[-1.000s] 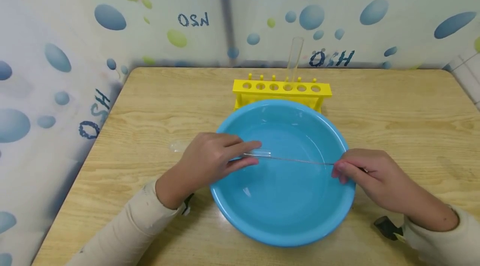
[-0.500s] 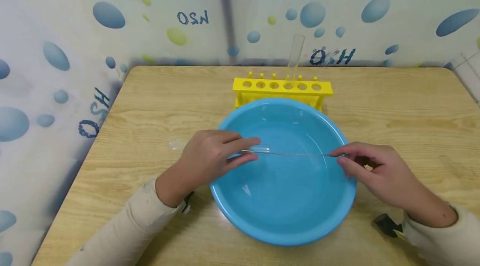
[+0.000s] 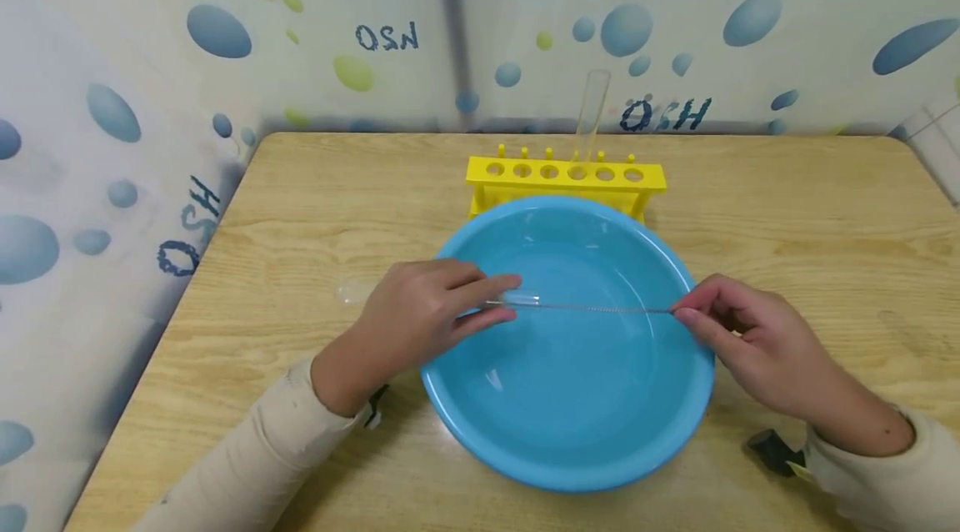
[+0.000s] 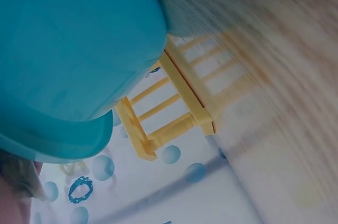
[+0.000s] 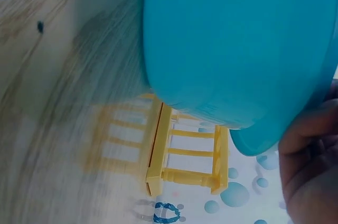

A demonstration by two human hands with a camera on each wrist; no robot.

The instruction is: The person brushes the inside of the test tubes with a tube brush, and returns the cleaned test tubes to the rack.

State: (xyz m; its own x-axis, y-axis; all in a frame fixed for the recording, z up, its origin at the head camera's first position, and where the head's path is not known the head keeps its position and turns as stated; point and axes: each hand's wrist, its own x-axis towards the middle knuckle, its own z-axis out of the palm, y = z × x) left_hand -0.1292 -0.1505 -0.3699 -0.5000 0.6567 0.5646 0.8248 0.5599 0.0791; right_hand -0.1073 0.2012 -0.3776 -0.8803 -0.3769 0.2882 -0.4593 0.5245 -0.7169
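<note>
Tube [image 3: 528, 297] sat in left hand [image 3: 420, 311], thumb and fingers closed around it, mouth just past the fingertips, rounded end behind the knuckles; thin twisted wire [image 3: 592, 308] ran from left fingertips to right hand [image 3: 753, 340], whose thumb and index pinched its end; wire looked partly inside the glass, hard to tell; blue basin [image 3: 570, 399] lay below both sets of fingers; yellow rack [image 3: 536, 183] with second tube [image 3: 592, 111] stood beyond them on table [image 3: 247, 265].
</note>
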